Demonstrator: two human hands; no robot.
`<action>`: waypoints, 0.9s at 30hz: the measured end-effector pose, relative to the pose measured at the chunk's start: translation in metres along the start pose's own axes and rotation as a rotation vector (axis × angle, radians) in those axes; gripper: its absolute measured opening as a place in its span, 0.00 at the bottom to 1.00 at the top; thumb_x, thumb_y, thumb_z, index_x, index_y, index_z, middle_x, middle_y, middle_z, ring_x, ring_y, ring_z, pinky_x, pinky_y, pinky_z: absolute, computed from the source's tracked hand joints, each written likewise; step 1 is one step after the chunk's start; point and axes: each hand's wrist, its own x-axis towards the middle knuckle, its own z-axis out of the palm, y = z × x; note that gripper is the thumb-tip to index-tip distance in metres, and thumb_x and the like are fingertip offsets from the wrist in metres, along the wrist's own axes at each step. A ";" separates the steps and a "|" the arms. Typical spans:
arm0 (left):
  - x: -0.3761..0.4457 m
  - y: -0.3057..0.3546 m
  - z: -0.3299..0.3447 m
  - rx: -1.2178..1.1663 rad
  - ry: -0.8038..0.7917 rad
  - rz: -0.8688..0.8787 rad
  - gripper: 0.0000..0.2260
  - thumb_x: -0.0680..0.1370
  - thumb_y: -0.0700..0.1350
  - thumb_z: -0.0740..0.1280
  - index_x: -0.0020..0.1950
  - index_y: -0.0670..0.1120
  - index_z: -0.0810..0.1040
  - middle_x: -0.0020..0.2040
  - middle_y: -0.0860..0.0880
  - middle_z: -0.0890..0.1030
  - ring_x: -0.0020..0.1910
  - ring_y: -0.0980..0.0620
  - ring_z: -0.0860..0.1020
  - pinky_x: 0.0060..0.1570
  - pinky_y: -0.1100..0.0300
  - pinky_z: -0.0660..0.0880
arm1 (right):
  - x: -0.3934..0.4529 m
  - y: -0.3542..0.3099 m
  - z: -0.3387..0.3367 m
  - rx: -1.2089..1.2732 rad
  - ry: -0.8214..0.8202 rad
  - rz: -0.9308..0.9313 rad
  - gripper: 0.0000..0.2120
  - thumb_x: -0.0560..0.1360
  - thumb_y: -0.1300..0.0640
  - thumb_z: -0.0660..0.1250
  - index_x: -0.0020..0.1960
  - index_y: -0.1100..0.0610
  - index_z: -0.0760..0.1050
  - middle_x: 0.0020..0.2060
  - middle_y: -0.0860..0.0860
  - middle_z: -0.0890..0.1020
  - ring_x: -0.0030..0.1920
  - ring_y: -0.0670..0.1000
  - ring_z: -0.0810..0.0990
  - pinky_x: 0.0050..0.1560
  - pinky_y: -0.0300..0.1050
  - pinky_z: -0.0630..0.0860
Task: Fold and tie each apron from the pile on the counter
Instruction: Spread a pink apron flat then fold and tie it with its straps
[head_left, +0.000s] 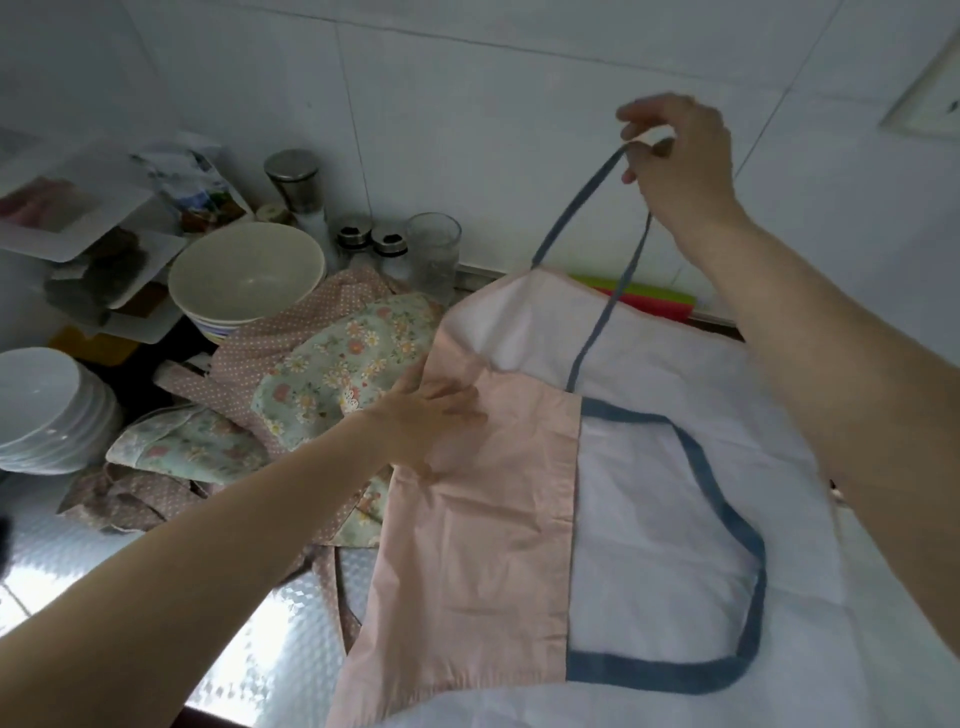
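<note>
Apron in hand: pink-and-white apron (519, 519) spread flat on counter (249, 649), unfolded.
Right hand (680, 166): pinches blue neck strap (587, 197), lifted.
Left hand (431, 410): fingers flat, pressing pink panel.
Remaining: floral aprons (332, 374) heaped, untied.
Progress: early.

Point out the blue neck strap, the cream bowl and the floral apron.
blue neck strap (586, 193): head view, left run of loop.
cream bowl (244, 273): head view, inner wall.
floral apron (332, 374): head view, crumpled middle.

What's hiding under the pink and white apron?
The floral apron and polka-dot apron poke out from under the pink and white apron's left edge. How far they reach beneath is covered.
</note>
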 end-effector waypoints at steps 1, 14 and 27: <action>0.001 0.001 0.001 -0.026 -0.009 -0.042 0.42 0.72 0.58 0.68 0.76 0.57 0.43 0.77 0.52 0.42 0.76 0.47 0.44 0.72 0.42 0.44 | 0.001 -0.011 -0.008 -0.016 0.017 -0.066 0.15 0.73 0.70 0.58 0.53 0.60 0.79 0.46 0.52 0.78 0.34 0.39 0.75 0.31 0.25 0.67; -0.060 0.029 0.042 -0.434 0.275 -0.332 0.29 0.75 0.49 0.65 0.73 0.48 0.58 0.72 0.45 0.56 0.69 0.40 0.57 0.67 0.48 0.62 | -0.170 0.061 -0.014 -0.859 -0.479 0.290 0.11 0.78 0.60 0.57 0.53 0.59 0.77 0.53 0.57 0.78 0.56 0.60 0.73 0.60 0.53 0.70; -0.125 0.072 0.104 -1.239 0.047 -0.530 0.08 0.75 0.32 0.60 0.47 0.32 0.78 0.48 0.35 0.81 0.47 0.40 0.81 0.47 0.52 0.80 | -0.375 0.020 0.031 -0.794 -0.884 0.396 0.24 0.77 0.53 0.59 0.72 0.48 0.58 0.71 0.52 0.58 0.70 0.59 0.56 0.68 0.57 0.57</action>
